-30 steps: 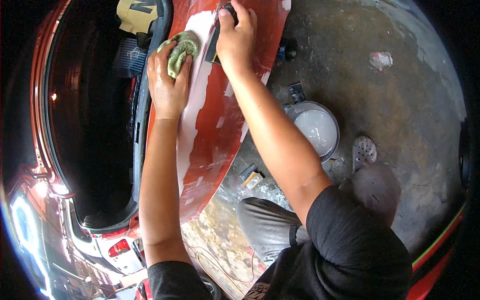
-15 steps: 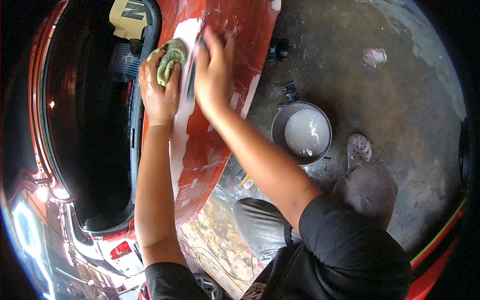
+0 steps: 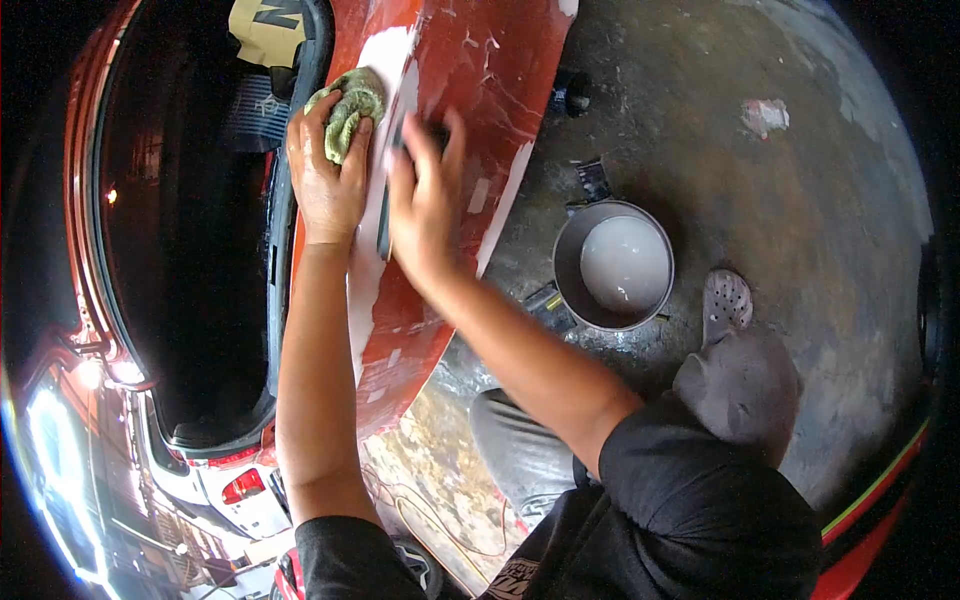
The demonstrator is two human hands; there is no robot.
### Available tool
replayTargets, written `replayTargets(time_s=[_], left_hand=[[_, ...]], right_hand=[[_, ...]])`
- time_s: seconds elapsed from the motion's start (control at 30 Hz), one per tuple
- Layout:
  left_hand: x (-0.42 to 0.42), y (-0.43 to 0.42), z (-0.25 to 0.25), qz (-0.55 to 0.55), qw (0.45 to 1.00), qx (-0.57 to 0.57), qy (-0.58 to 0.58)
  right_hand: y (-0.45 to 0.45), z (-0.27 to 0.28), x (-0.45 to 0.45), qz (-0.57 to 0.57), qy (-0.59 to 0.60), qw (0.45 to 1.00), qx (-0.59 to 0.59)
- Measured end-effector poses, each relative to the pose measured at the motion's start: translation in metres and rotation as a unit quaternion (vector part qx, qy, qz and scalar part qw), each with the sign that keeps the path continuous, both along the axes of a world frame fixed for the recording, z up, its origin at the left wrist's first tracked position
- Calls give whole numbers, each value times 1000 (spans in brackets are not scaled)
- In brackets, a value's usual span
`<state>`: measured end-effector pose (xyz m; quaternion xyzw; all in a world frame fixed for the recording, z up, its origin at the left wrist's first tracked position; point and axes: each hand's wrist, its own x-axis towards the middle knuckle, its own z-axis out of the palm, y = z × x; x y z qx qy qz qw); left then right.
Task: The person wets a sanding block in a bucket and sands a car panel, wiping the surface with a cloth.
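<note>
A crumpled green cloth [image 3: 352, 112] is gripped in my left hand [image 3: 328, 185], which rests on the edge of the red car panel [image 3: 480, 75]. Beside it my right hand [image 3: 425, 185] presses a dark, flat sanding block [image 3: 384, 230] against the same panel. Motion blurs the fingertips of this hand, and they hide much of the block. Under and around both hands runs a whitish strip of filler or primer [image 3: 362, 285], and smaller pale patches dot the red paint.
A round bucket [image 3: 565, 262] of cloudy white liquid stands on the floor near my knee. Dark packets [image 3: 592, 180] lie beside it. To the left is the car's dark opening [image 3: 190, 250] with a black rubber edge. A cable [image 3: 435, 515] crosses the floor below.
My right hand has slid the sanding block a short way down the panel, toward me. The left hand keeps the cloth in about the same place. My view has shifted slightly.
</note>
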<state>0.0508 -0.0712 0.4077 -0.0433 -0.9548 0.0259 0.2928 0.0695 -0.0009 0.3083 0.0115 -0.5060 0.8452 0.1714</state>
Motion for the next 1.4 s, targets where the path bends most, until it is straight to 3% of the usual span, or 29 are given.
replayTargets(time_s=[0.1,0.17,0.2,0.27,0.33,0.4,0.47,0.53,0.6,0.67,0.73,0.8,0.83,0.93,1.07,1.13,1.23,1.27,1.3,1.4], left_hand=[[1,-3,-2,-8,1000,-20,8],[3,-2,-3,-3,1000,-12,3],[2,-1,-2,0,1000,-9,7],[4,0,-3,-2,1000,-8,5],[1,3,-1,8,1000,-7,5],[-1,-3,-1,-17,1000,-16,13],[-1,-4,-2,-37,999,-18,19],[-1,-1,-2,-23,999,-18,16],[1,-1,-2,-12,1000,-14,14],[1,-2,-3,-4,1000,-12,10],[1,3,-2,16,1000,0,4],[0,-1,-2,-1,1000,-2,10],[-1,-2,-2,-2,1000,-8,12],[0,-4,-2,-11,1000,-13,11],[0,-5,-3,-18,1000,-11,17],[0,-5,-4,-9,1000,-14,14],[1,-3,-4,-8,1000,-8,13],[0,-4,-3,-18,1000,-15,17],[-1,-7,-3,-27,999,-20,21],[0,-6,-5,-28,999,-10,25]], right_hand=[[-2,-7,23,9,10,1000,-19],[12,9,-27,-5,-22,1000,-8],[5,12,-67,-97,-15,995,24],[28,25,-122,-34,-12,998,-44],[23,23,-112,-74,14,997,-32],[11,16,-44,-24,-35,999,-9],[-4,-8,26,-9,22,999,45],[-3,-8,30,-8,21,999,33],[8,9,-27,-10,-39,999,-25],[21,16,-104,-40,-5,998,-46],[30,21,-120,-28,-1,999,-35],[8,11,-75,-83,-29,996,25],[8,8,-37,-21,-38,999,1],[6,-4,27,12,8,1000,13],[10,13,-56,-39,-23,999,2],[24,21,-107,-2,-15,998,-64],[21,23,-84,-15,-33,996,-77],[8,17,-49,-65,-42,997,15],[7,10,-12,-20,-38,998,53],[0,-5,32,-19,8,997,71]])
